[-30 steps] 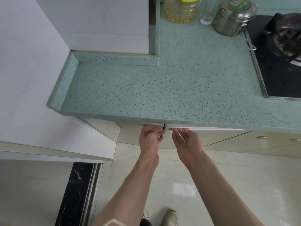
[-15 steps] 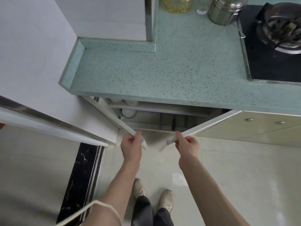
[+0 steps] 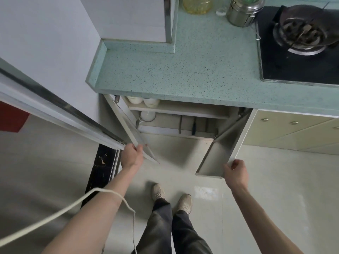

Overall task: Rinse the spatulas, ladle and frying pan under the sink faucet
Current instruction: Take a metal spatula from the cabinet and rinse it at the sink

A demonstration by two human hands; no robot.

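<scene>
Two cabinet doors point(image 3: 218, 153) under the speckled green countertop point(image 3: 183, 66) stand open, left hand point(image 3: 131, 156) and right hand point(image 3: 235, 173) each gripping one edge.

dark utensil handles point(image 3: 193, 127) upright inside cabinet point(image 3: 176, 109)

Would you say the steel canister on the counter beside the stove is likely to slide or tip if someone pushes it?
The steel canister looks squat with a broad base, so it would probably slide rather than tip. Its polished metal sides may be slippery to grip. The speckled countertop looks smooth, so little should stop it sliding. Its weight depends on contents hidden under the lid.
</scene>
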